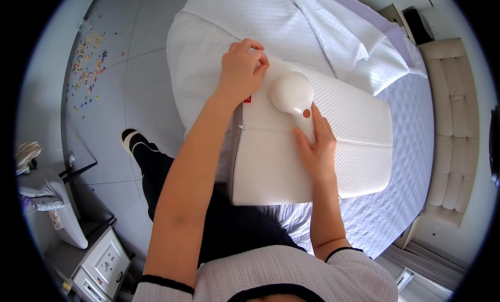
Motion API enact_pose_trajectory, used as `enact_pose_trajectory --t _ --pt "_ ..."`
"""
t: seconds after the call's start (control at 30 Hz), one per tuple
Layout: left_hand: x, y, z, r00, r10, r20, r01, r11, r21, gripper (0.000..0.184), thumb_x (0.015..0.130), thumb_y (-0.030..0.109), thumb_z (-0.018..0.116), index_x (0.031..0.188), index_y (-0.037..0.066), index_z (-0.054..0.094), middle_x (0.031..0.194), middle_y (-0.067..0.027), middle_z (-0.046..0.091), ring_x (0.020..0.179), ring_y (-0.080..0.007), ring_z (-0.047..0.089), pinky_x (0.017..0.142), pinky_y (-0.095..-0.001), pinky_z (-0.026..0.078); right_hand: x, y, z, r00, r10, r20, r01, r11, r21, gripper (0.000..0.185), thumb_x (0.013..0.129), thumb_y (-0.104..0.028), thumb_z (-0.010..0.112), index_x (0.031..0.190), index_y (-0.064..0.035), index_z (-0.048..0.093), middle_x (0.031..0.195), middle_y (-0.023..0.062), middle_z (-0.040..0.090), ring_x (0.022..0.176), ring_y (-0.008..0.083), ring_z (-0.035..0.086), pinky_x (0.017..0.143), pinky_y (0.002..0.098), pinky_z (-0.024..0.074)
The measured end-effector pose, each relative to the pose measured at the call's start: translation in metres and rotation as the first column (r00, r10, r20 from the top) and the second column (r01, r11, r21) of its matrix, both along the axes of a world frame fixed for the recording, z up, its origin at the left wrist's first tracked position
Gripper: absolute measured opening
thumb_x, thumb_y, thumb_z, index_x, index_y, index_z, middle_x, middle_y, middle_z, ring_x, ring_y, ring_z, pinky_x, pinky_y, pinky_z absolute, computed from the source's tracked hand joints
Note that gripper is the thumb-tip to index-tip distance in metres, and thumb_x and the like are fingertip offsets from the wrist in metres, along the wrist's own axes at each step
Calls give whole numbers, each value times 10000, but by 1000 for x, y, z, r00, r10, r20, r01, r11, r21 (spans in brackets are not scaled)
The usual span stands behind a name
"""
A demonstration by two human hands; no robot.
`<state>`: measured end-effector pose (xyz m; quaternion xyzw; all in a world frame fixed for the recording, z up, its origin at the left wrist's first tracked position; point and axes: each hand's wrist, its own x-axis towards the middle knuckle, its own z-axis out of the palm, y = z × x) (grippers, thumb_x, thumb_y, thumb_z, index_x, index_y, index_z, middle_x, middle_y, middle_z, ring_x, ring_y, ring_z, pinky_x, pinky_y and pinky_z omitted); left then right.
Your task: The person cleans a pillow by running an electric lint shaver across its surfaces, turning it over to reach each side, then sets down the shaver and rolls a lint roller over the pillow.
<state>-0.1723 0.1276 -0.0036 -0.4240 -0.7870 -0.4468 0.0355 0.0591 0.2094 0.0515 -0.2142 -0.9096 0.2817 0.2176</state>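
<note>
White gadget (291,91), right there over the pillow (271,169) on the bed (409,161), the right hand's (320,151) grip around its handle (303,126), while the left hand (241,70) curls near the pillow's corner, its hold unclear!

I saw a white pillow (271,169) and a rumpled white blanket (250,26) on the bed (411,130); colourful bits (89,67) littered the grey floor (151,88).

Small multicoloured pieces (89,68) are lying scattered over the grey tiled floor (148,86), a white cabinet (100,271) with stickers (108,262) on its front is standing at lower left, and a tufted beige headboard (450,135) is rising at right.
</note>
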Motion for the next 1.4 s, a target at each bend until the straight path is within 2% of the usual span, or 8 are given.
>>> enact_pose_trajectory --t 0.17,0.3,0.4,0.47,0.7,0.97,1.2,1.4 --pt "-4 -5 12 932 -30 362 -31 986 164 24 830 68 705 847 60 690 1157 -59 637 1084 -232 574 951 -374 443 2 1 -1 1000 0 -2 -1 1000 -16 667 786 -20 753 1404 35 507 1017 135 674 725 237 632 637 334 519" --pt "-6 -17 22 869 -24 493 -63 985 159 84 867 115 698 894 35 696 1201 -59 632 1043 -184 588 931 -341 444 3 1 -2 999 9 -37 -9 1000 -12 659 789 -23 753 1399 39 511 1040 135 677 757 242 648 652 332 530" --pt "-22 -31 17 774 -54 631 -145 955 260 144 891 173 703 950 42 710 1183 -30 652 1001 -131 594 905 -299 441 2 -1 0 999 18 -30 -19 999 -27 650 790 -16 748 1391 49 512 1074 142 679 817 261 663 702 339 538" --pt "-37 -55 24 593 -40 804 -243 944 225 180 914 218 702 1013 69 720 1120 5 678 987 -96 593 889 -268 438 3 -1 -3 998 8 -55 -11 999 -48 639 790 3 733 1386 59 510 1101 145 680 878 282 663 757 354 536" --pt "-105 -181 22 510 133 850 -601 762 241 141 882 237 737 993 151 729 973 74 672 949 -58 540 839 -291 399 2 0 0 998 39 -40 -41 998 -55 615 808 -2 709 1393 23 522 1137 143 676 926 294 657 793 364 524" --pt "-144 -300 58 491 469 735 -745 663 75 243 933 248 656 1141 156 744 1041 57 668 989 -67 526 828 -300 393 8 -7 10 995 91 41 -84 984 -158 610 822 -36 714 1402 -6 528 1126 138 678 925 277 663 790 363 520" --pt "-138 -306 96 480 613 628 -831 547 100 232 911 201 660 1103 115 758 1128 -36 684 913 -110 570 845 -314 450 20 -8 6 992 128 2 -127 980 -152 608 824 -51 717 1401 -13 531 1111 172 667 909 295 659 795 371 519" --pt "-135 -276 49 492 588 642 -844 504 185 320 815 77 699 1135 65 685 1007 -35 655 989 -143 557 875 -330 444 23 -10 12 992 127 -26 -129 982 -135 598 808 -53 741 1368 15 542 1128 174 671 952 339 662 832 381 522"
